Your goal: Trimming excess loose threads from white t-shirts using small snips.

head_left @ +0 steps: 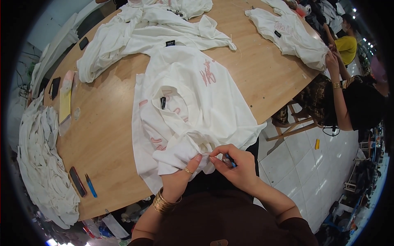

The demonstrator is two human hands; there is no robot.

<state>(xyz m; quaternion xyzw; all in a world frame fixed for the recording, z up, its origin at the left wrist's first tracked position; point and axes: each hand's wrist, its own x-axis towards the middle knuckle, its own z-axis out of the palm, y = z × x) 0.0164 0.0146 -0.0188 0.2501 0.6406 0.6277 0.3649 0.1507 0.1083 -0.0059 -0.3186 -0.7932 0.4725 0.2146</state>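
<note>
Pinched shut on a fold of the white shirt (193, 106) at the tabletop (106, 123) near edge, left hand (180, 172) best held taut while right hand (238, 164) (closed on blue snips (230, 162)) trims close, likely loose thread.

At the near edge of the wooden surface (106, 123), the left hand (180, 176) pinches a bunched fold of a white sweatshirt (197, 102) with pink lettering. Just right of it, the right hand (238, 164) closes its grip on a small blue tool (232, 163) at the fabric. A blue pen (91, 185) lies near left, more white garments (156, 33) far across.
</note>
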